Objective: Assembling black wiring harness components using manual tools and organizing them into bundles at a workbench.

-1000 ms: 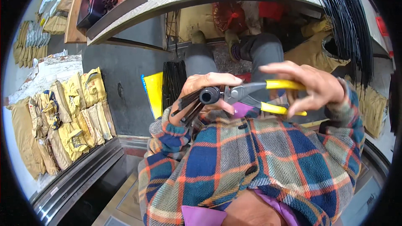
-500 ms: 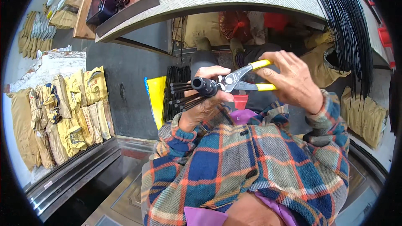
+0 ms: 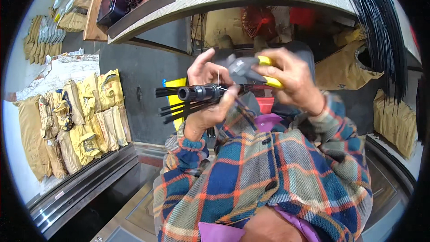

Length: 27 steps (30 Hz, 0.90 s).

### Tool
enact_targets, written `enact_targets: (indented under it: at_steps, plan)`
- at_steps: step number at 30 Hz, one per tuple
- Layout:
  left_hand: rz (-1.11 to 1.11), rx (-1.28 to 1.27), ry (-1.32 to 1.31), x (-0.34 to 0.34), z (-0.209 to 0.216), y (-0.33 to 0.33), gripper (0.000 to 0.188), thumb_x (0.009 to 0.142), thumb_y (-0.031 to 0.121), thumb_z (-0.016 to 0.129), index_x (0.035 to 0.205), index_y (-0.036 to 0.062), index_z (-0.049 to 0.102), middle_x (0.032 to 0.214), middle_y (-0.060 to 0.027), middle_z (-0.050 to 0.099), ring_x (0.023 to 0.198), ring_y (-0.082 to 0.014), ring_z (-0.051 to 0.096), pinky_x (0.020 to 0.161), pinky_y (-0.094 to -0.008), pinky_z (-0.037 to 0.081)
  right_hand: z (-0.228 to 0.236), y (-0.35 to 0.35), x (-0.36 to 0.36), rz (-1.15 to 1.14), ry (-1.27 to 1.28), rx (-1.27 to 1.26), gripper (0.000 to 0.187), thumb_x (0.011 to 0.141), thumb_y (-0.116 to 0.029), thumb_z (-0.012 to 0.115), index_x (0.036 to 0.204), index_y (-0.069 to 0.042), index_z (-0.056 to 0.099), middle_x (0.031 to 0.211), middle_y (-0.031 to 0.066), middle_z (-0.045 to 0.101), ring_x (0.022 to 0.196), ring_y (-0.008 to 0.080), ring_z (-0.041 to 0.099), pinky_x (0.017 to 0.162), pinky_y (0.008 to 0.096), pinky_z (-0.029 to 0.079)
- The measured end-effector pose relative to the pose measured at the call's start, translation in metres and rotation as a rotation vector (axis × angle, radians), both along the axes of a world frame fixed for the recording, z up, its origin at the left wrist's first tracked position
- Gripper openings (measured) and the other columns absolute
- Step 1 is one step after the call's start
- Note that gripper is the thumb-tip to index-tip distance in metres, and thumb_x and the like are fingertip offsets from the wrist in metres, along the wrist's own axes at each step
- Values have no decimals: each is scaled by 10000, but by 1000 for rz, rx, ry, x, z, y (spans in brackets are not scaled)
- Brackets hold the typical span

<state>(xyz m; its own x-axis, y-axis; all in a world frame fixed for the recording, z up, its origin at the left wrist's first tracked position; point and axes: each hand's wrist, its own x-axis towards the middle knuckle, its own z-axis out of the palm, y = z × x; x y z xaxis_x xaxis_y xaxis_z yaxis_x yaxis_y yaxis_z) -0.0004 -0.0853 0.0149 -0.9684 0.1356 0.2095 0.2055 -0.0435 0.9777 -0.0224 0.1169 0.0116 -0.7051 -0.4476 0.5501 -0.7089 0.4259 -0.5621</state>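
The left hand is raised in front of the chest, forearm in a plaid sleeve angled up, fingers wrapped around a bundle of thin black rods gathered in a black cylindrical collar that points left. The right hand, wrist bent inward, grips yellow-handled grey metal pliers whose nose meets the bundle just beside the left fingertips; it seems to pinch a fine wire there, though blur hides it. Tan sacks lie on the floor, left.
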Motion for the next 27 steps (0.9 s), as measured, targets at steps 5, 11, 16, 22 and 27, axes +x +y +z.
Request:
enact_targets:
  at_steps: [5,11,16,22,27]
  plan:
    - [-183,-83,-94,0,17,-15,776,788,-33,536,1348,56,5,921,-161,588,876,-262,611,853,-395,451,28,5,-29,-331,816,695,406,750,-276,544,1156,-265,552,1286,-76,413,1183,100,388,1076,464,99]
    - [-175,-161,-169,0,23,-13,860,799,14,565,1365,64,-81,738,-119,615,811,-230,630,830,-391,463,37,3,-36,-457,1084,774,366,790,-377,511,1156,-383,524,1299,-141,374,1222,67,333,1063,530,22]
    - [-191,-248,-148,-3,24,-17,853,815,53,580,1374,82,-63,890,-177,617,811,-229,628,724,-340,518,29,4,-24,-372,1009,742,376,808,-347,486,1180,-308,519,1299,-100,388,1234,92,333,1060,539,15]
    - [-95,-230,-110,-1,16,-9,857,810,40,582,1381,84,-55,846,-150,617,751,-167,613,673,-289,512,7,-9,17,-390,481,470,261,746,-194,583,1002,-171,623,1223,23,458,1125,171,448,1034,476,161]
    - [-234,-48,-221,-8,19,-15,916,695,118,735,1378,15,135,744,-20,577,669,-68,534,627,-207,446,35,24,3,115,126,400,238,705,-113,604,935,-71,563,1014,99,492,839,208,538,656,334,434]
